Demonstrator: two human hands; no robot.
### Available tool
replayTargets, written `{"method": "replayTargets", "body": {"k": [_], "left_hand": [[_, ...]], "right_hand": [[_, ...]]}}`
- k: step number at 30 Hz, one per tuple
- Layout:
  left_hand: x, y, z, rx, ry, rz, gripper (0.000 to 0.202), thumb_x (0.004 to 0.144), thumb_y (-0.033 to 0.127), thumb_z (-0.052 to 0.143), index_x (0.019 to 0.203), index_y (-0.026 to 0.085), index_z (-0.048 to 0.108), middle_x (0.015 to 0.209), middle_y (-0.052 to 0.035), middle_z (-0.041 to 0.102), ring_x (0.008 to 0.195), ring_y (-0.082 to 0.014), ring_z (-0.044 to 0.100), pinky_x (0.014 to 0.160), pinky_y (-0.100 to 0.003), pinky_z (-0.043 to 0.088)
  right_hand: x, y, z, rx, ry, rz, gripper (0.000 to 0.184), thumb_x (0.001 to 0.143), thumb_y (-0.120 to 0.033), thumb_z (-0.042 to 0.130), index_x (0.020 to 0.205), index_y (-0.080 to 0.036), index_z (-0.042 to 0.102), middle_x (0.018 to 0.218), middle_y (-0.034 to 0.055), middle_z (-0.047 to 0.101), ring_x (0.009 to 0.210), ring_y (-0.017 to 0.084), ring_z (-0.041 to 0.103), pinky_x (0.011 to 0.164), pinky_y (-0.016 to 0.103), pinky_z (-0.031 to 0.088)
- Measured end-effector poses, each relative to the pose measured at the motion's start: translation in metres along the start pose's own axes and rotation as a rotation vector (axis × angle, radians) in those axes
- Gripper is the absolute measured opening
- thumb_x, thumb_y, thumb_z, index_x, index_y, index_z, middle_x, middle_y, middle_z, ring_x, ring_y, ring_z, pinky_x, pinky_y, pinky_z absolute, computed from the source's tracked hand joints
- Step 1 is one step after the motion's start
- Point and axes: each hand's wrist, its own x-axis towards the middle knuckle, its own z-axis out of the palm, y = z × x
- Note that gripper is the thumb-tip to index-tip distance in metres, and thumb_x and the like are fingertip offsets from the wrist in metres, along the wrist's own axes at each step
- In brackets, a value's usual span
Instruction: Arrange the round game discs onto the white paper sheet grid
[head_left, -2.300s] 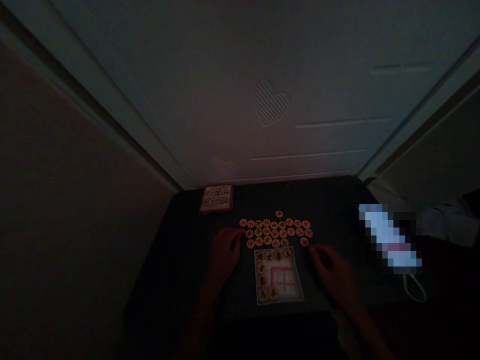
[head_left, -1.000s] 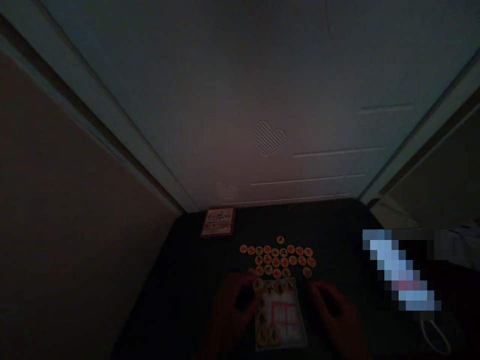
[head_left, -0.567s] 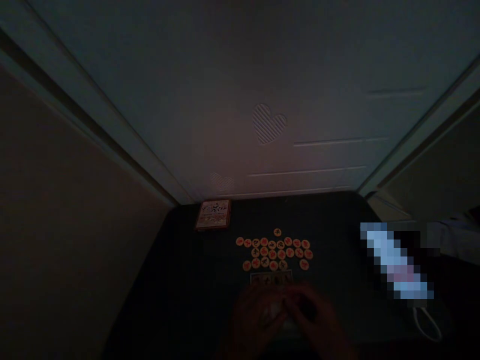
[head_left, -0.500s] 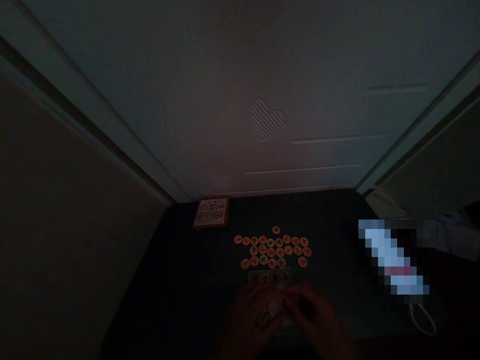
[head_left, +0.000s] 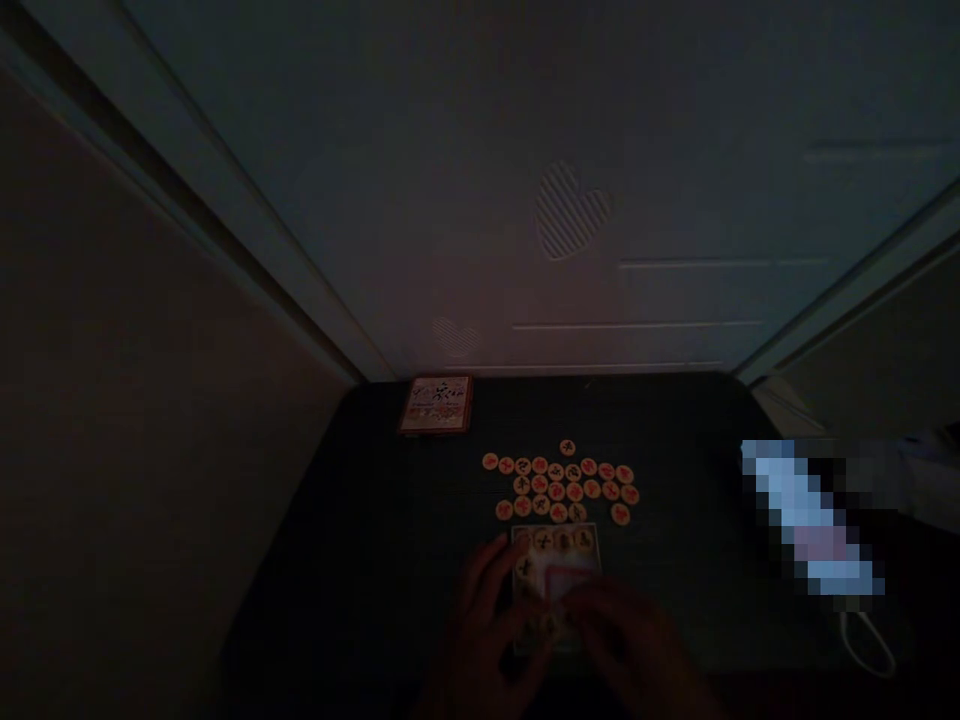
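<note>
In dim light, a shallow clear-edged tray (head_left: pixel 598 545) lies near the front of the dark table, with round xiangqi pieces (head_left: pixel 563 540) in it and a pale patch with a red line at its middle. My left hand (head_left: pixel 487 610) is at the tray's left side, fingers apart and reaching over its rim. My right hand (head_left: pixel 626 620) is over the tray's right part, its fingertips pinched together; what they hold, if anything, is hidden. Beyond the tray, several loose xiangqi pieces (head_left: pixel 556 491) with red or black characters lie in uneven rows.
A flat printed box (head_left: pixel 436 405) lies at the table's back left. To the right is a blurred-out pale object (head_left: pixel 810 520) with a white cord loop (head_left: pixel 868 645). A white panel with embossed hearts (head_left: pixel 571 212) rises behind the dark table (head_left: pixel 360 540).
My hands have moved apart, the left one to the tray's left side, so more of the tray and its pieces shows. The view has shifted slightly. The loose rows look unchanged.
</note>
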Motion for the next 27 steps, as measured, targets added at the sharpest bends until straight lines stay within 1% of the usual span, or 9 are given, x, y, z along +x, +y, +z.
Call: {"method": "replayTargets", "body": {"k": [3, 7, 9, 12, 16, 22, 27], "left_hand": [[0.0002, 0.0011, -0.0009, 0.014, -0.036, -0.008, 0.034, 0.086, 0.021, 0.069, 0.117, 0.034, 0.071, 0.164, -0.0019, 0.034, 0.149, -0.0378, 0.031, 0.107, -0.063, 0.05], [0.0018, 0.0009, -0.0025, 0.021, -0.105, 0.017, 0.035, 0.085, 0.027, 0.073, 0.119, 0.033, 0.07, 0.166, -0.0026, 0.031, 0.15, -0.0401, 0.029, 0.109, -0.066, 0.046], [0.0025, 0.0012, -0.0028, 0.019, -0.113, 0.02, 0.037, 0.085, 0.028, 0.074, 0.121, 0.031, 0.07, 0.167, -0.0026, 0.028, 0.15, -0.0403, 0.027, 0.112, -0.067, 0.042], [0.0031, 0.002, -0.0019, 0.01, -0.11, -0.004, 0.035, 0.085, 0.024, 0.072, 0.119, 0.031, 0.071, 0.168, 0.0001, 0.028, 0.151, -0.0379, 0.025, 0.115, -0.065, 0.038], [0.003, 0.0025, -0.0004, -0.001, -0.101, -0.018, 0.031, 0.086, 0.025, 0.073, 0.115, 0.033, 0.072, 0.167, 0.0027, 0.03, 0.152, -0.0357, 0.025, 0.116, -0.064, 0.038], [0.0026, 0.0018, -0.0006, 0.013, -0.119, -0.002, 0.03, 0.087, 0.025, 0.071, 0.116, 0.031, 0.071, 0.168, 0.0006, 0.028, 0.152, -0.0364, 0.024, 0.116, -0.066, 0.037], [0.0027, 0.0021, -0.0005, 0.011, -0.142, -0.014, 0.03, 0.086, 0.024, 0.071, 0.116, 0.031, 0.071, 0.167, 0.0004, 0.029, 0.152, -0.0363, 0.025, 0.116, -0.065, 0.037]], "right_hand": [[-0.003, 0.0035, 0.0066, -0.075, 0.018, 0.032, 0.023, 0.096, -0.022, 0.054, 0.105, -0.029, 0.074, 0.104, 0.0027, 0.076, 0.092, 0.02, 0.074, 0.084, 0.03, 0.059], [-0.0033, 0.0016, 0.0071, -0.154, 0.022, 0.082, 0.021, 0.094, -0.021, 0.056, 0.103, -0.026, 0.074, 0.101, 0.0034, 0.077, 0.09, 0.021, 0.075, 0.081, 0.031, 0.059], [-0.003, -0.0004, 0.006, -0.174, 0.01, 0.107, 0.022, 0.093, -0.018, 0.056, 0.102, -0.026, 0.074, 0.101, 0.0031, 0.076, 0.089, 0.021, 0.075, 0.081, 0.03, 0.059], [-0.0033, -0.0019, 0.005, -0.185, -0.012, 0.125, 0.022, 0.094, -0.016, 0.055, 0.102, -0.025, 0.074, 0.101, 0.0028, 0.076, 0.09, 0.02, 0.074, 0.082, 0.029, 0.057], [-0.0044, -0.0005, 0.0049, -0.182, -0.037, 0.122, 0.021, 0.095, -0.016, 0.057, 0.102, -0.025, 0.074, 0.102, 0.0026, 0.075, 0.091, 0.019, 0.073, 0.082, 0.029, 0.057], [-0.0045, 0.0013, 0.0037, -0.185, -0.053, 0.104, 0.023, 0.096, -0.015, 0.054, 0.102, -0.025, 0.075, 0.102, 0.0041, 0.075, 0.091, 0.019, 0.073, 0.082, 0.029, 0.057], [-0.0043, 0.0025, 0.0029, -0.198, -0.068, 0.109, 0.022, 0.095, -0.014, 0.057, 0.102, -0.025, 0.074, 0.103, 0.0039, 0.075, 0.092, 0.02, 0.073, 0.083, 0.03, 0.058]]}}
